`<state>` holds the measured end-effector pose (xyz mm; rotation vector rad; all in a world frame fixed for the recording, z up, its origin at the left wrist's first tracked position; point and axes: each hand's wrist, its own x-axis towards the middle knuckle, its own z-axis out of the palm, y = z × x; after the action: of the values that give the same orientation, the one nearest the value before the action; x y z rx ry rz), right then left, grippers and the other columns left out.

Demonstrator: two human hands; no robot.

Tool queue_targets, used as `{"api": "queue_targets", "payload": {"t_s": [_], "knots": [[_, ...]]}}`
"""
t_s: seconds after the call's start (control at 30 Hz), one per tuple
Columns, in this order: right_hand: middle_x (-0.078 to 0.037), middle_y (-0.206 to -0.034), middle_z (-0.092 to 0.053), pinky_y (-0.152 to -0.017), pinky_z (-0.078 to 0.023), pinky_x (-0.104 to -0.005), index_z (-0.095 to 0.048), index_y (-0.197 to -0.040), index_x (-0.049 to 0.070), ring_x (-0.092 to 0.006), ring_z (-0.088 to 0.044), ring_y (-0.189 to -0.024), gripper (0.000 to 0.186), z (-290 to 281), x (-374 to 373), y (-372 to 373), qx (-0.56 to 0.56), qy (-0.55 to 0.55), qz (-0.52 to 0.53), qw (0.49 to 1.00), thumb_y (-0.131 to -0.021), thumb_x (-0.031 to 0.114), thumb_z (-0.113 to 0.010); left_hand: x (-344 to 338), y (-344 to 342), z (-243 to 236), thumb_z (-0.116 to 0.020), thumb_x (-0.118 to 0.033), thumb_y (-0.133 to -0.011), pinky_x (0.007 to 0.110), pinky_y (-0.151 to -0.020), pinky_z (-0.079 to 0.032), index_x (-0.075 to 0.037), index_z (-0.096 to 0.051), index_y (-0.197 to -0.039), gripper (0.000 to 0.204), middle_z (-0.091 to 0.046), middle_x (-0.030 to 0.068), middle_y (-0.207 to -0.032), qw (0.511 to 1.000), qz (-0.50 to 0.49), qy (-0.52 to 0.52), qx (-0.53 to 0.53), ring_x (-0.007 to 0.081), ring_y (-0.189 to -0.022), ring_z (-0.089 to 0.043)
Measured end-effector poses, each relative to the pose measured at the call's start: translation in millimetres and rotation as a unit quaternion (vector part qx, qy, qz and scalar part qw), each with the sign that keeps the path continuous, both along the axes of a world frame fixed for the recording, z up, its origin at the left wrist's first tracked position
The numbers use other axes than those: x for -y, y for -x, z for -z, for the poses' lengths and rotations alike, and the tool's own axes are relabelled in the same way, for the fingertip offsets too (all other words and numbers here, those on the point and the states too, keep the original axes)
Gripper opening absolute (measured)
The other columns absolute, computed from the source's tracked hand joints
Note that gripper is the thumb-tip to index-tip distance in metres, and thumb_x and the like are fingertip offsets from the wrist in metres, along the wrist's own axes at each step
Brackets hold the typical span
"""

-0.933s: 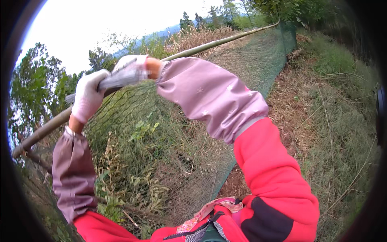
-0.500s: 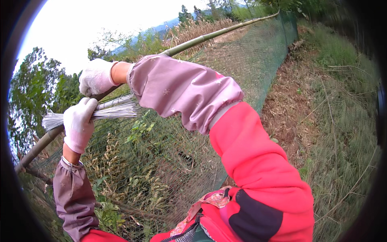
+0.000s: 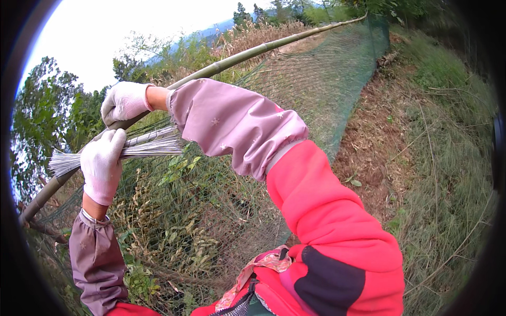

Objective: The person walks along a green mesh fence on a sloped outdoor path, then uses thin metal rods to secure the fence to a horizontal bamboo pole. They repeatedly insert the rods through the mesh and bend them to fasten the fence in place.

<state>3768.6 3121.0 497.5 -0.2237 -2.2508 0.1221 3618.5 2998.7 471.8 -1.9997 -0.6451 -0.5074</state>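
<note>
A bundle of thin, pale silvery wires [image 3: 157,147] is clasped in my left hand [image 3: 102,162], which wears a white knit glove. The wires fan out on both sides of the fist, just below a slanting bamboo pole [image 3: 240,57]. My right hand [image 3: 125,102], gloved the same way, rests against the pole slightly above the left, its fingers curled closed. Whatever those fingers pinch is hidden. Green netting [image 3: 345,79] hangs along the pole's lower side.
The pole runs from lower left to far upper right. Leafy plants [image 3: 184,237] stand behind the netting. To the right lies a strip of bare soil with dry litter [image 3: 369,158], then a grassy bank [image 3: 448,174]. Trees [image 3: 50,116] rise at the left.
Both hands sit slightly lower in the picture. My right hand's fingers stay curled at the pole, and the wire bundle remains in my left hand.
</note>
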Motion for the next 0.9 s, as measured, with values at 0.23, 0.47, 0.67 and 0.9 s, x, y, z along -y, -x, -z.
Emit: {"api": "queue_targets", "payload": {"t_s": [0.23,0.47,0.67,0.9], "knots": [[-0.005,-0.084,-0.07,-0.073,-0.051,-0.0306,-0.073,-0.088,0.013,-0.0182,-0.065,-0.076,0.018,3.3,-2.9,-1.8,-0.008,-0.033,0.008,0.999,-0.082,0.026,-0.062,13.3,-2.9,0.2,-0.059,0.002,-0.07,0.037,-0.062,-0.049,-0.008,-0.058,-0.118,0.05,-0.064,0.0107,-0.095,0.998,0.049,-0.017,0.022,0.0289,-0.074,-0.062],[-0.007,-0.082,-0.068,-0.074,-0.049,-0.0271,-0.068,-0.09,0.001,-0.0121,-0.062,-0.08,0.022,3.3,-22.4,-7.9,0.035,0.017,-0.096,0.995,-0.082,0.022,-0.065,10.7,-6.4,-28.2,-0.058,0.003,-0.068,0.04,-0.067,-0.051,-0.011,-0.061,-0.108,0.042,-0.066,0.0156,-0.085,0.999,-0.004,0.036,0.037,0.0346,-0.075,-0.064],[-0.01,-0.088,-0.066,-0.073,-0.051,-0.032,-0.063,-0.103,0.006,-0.0168,-0.063,-0.08,0.022,-2.9,1.4,-11.8,0.188,-0.242,0.19,0.933,-0.093,0.02,-0.051,2.6,-13.0,-77.6,-0.059,-0.006,-0.082,0.031,-0.057,-0.047,-0.002,-0.065,-0.093,0.013,-0.065,0.0132,-0.071,0.978,-0.045,0.192,0.065,0.0199,-0.058,-0.059],[-0.008,-0.083,-0.063,-0.071,-0.049,-0.0327,-0.063,-0.098,0.008,-0.0227,-0.062,-0.075,0.017,11.5,1.5,-3.6,-0.03,-0.26,0.116,0.958,-0.084,0.017,-0.059,-17.7,-23.1,-81.6,-0.069,-0.021,-0.075,0.034,-0.066,-0.05,-0.004,-0.065,-0.087,0.021,-0.065,0.013,-0.072,0.965,-0.132,0.212,0.084,0.0229,-0.068,-0.063]]}}
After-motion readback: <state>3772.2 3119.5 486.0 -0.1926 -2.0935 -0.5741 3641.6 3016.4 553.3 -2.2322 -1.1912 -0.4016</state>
